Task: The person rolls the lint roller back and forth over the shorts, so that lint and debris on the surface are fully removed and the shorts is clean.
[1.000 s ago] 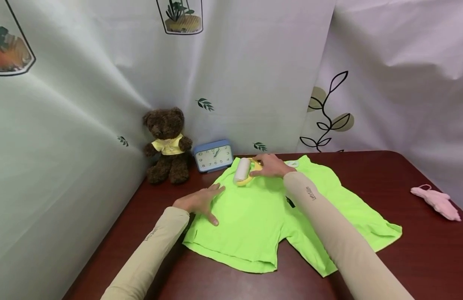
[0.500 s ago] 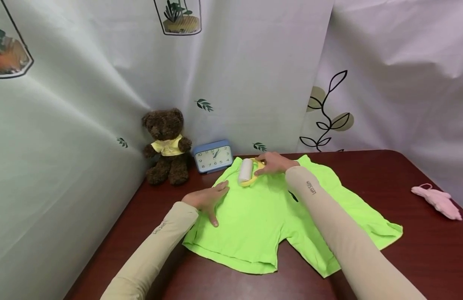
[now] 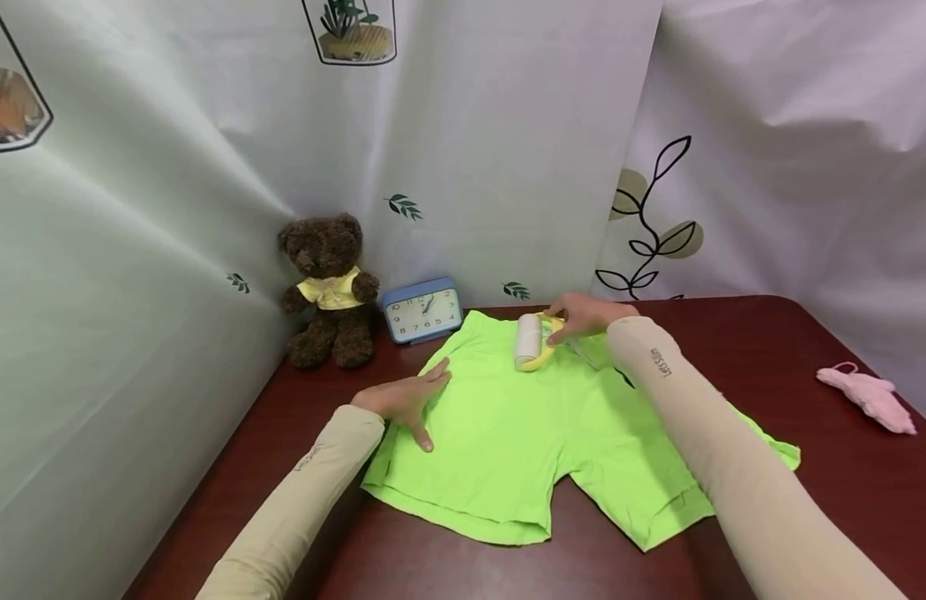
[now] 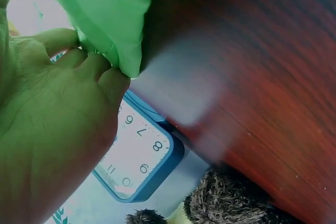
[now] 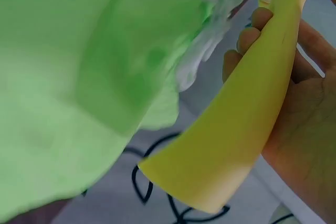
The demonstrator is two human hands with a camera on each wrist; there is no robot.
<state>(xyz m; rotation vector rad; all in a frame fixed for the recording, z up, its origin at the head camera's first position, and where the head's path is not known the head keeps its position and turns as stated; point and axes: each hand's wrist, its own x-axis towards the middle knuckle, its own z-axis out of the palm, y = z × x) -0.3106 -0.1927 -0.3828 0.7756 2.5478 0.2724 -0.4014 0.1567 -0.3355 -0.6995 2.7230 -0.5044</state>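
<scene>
Bright green shorts (image 3: 500,425) lie spread on the table, waistband toward the back wall. My right hand (image 3: 588,317) grips the yellow handle of a lint roller (image 3: 528,338), whose white roll overlaps the shorts near the waistband. The right wrist view shows the fingers behind the yellow handle (image 5: 231,114), with a whitish strip (image 5: 194,61) beside it at the cloth. On the left leg of the shorts rests my left hand (image 3: 406,402), thumb and fingers spread. In the left wrist view its fingertips are at the cloth edge, partly hidden.
Behind the shorts, a blue alarm clock (image 3: 423,310) stands beside a brown teddy bear (image 3: 327,292) in a yellow top. A small pink plush item (image 3: 868,398) lies at the table's right edge. Patterned white sheeting (image 3: 508,167) encloses the table at left and back.
My right hand and the lint roller have moved right along the waistband. The left hand stays on the left leg of the shorts, nearly in place.
</scene>
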